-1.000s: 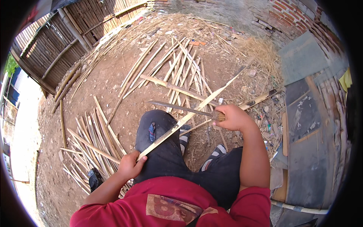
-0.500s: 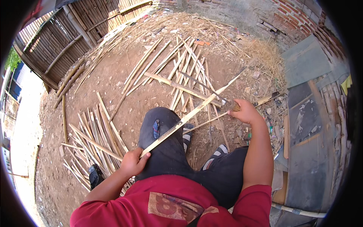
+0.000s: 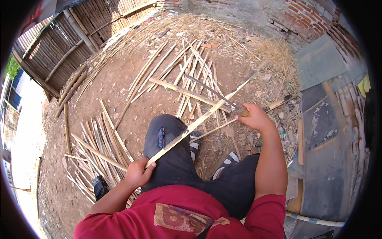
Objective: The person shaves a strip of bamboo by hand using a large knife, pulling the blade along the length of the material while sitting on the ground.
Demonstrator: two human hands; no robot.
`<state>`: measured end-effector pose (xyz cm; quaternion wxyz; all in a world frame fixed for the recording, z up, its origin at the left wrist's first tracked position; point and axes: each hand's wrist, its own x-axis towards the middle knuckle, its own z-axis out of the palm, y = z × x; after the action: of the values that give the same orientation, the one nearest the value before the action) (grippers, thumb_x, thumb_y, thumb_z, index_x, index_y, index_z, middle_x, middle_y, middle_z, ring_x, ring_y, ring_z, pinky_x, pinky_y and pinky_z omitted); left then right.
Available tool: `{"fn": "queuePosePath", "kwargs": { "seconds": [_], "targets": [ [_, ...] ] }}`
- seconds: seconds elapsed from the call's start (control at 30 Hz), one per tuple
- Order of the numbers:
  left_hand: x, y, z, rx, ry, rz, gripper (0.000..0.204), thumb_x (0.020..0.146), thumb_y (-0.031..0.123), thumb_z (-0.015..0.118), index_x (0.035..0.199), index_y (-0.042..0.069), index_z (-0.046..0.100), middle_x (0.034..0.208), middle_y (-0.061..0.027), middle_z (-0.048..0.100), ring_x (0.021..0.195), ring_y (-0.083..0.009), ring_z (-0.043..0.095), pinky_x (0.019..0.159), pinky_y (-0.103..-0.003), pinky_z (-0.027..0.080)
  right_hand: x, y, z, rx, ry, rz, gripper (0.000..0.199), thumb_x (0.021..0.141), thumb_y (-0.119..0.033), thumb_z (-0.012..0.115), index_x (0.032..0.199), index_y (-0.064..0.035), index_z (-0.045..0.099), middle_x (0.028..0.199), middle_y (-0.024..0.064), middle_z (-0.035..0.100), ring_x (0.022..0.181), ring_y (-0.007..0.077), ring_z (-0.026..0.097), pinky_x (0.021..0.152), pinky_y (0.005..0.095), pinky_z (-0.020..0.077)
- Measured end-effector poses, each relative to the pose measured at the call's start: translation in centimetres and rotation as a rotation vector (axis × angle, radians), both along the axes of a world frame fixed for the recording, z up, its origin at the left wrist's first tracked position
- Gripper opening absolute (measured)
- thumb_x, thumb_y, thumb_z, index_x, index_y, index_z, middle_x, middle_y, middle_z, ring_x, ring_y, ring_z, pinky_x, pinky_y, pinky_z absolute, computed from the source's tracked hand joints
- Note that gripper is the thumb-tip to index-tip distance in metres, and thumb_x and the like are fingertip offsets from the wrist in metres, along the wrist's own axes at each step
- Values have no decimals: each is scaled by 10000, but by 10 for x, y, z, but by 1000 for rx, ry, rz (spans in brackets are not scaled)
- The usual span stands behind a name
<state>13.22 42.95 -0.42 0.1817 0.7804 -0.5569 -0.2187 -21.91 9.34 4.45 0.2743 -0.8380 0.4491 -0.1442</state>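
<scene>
my left hand was clenched around the near end of a long bamboo strip, which ran up across my left knee toward the right hand. those fingers gripped the handle of a long knife, its blade lying against the strip just left of them. a heap of split strips lay on the dirt ground left of my left fingers, more strips beyond the blade.
</scene>
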Motion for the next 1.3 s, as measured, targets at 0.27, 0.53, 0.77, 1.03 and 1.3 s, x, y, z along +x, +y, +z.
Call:
{"fn": "queuePosePath", "kwargs": {
  "seconds": [0.27,0.53,0.77,1.03,1.3],
  "targets": [
    [0,1,2,42,22,34,453,986,431,619,850,0,585,746,-252,633,744,-464,655,682,-518,507,9,-5,4,68,74,126,508,815,-307,801,1219,-22,687,1038,271,702,1007,411,688,886,464,527],
    [3,5,-2,-13,5,11,465,982,437,624,837,-3,582,735,-248,631,731,-465,651,667,-518,502,35,20,24,91,268,236,608,821,-345,805,1274,26,642,1127,273,694,1066,387,684,921,448,525],
    [-4,0,1,-38,-47,25,466,986,430,627,825,-4,584,699,-248,616,701,-465,643,636,-516,492,-3,-27,-9,224,67,-122,668,825,-341,806,1325,49,598,1097,268,709,1035,360,707,896,440,528],
    [-2,5,-2,-26,64,59,475,995,435,612,831,-9,583,681,-245,608,689,-463,634,622,-508,481,26,3,-1,133,113,277,427,809,-322,825,1084,-23,692,914,183,724,885,300,709,809,445,523],
    [-6,1,-2,-50,-17,21,485,999,442,612,828,-10,579,668,-243,594,664,-463,618,611,-510,465,5,-11,-23,49,97,57,554,796,-328,826,1212,3,670,1036,218,734,980,316,717,857,434,535]
  ]
}}
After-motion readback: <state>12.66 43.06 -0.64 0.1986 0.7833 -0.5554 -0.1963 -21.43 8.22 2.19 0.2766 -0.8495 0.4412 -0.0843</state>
